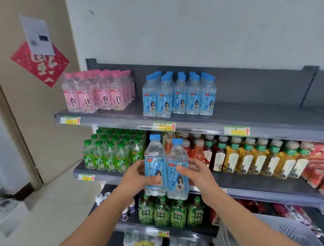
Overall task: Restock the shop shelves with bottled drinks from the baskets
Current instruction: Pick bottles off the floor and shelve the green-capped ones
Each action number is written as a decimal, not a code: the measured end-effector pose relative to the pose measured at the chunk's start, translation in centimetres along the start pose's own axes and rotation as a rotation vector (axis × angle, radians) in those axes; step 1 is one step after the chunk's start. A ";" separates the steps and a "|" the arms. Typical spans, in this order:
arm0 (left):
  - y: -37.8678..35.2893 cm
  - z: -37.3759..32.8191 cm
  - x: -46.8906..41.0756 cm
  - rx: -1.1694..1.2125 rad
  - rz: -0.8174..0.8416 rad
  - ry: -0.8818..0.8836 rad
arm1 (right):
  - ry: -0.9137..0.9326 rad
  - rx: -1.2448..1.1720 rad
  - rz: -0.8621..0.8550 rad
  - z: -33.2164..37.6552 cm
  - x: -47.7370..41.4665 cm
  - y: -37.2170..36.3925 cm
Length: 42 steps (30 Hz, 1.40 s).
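Observation:
Two clear water bottles with blue caps and blue labels stand upright side by side in the air in front of the second shelf. My left hand (139,175) grips the left bottle (154,160) round its label. My right hand (196,172) grips the right bottle (177,163) the same way. On the top shelf (250,117) above them stands a group of several matching blue-capped bottles (179,96), with bare shelf to its right.
Pink-labelled bottles (98,92) fill the top shelf's left end. The second shelf holds green-capped bottles (114,152), red and yellow tea bottles (251,158) and red packets (320,164). Lower shelves carry green bottles (170,213). A grey basket rim (273,229) shows at bottom right.

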<state>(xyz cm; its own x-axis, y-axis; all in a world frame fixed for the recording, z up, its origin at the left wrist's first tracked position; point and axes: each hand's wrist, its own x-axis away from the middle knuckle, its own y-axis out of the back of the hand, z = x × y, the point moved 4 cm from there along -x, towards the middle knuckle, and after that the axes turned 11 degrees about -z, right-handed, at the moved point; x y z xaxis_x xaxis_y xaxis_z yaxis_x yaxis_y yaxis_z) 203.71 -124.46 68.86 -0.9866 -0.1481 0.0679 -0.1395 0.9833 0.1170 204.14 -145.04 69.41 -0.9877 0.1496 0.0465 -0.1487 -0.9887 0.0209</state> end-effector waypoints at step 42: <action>-1.2 -16.5 -16.3 0.067 0.052 -0.271 | 0.250 0.067 -0.251 14.2 -21.8 -1.0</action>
<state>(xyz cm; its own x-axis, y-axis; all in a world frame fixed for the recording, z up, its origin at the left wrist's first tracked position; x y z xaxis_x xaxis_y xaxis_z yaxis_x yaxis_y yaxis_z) 221.32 -124.93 83.94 -0.9777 -0.0728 -0.1969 -0.0849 0.9949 0.0537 226.50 -147.12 82.53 -0.9034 0.3714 -0.2142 -0.3929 -0.9172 0.0669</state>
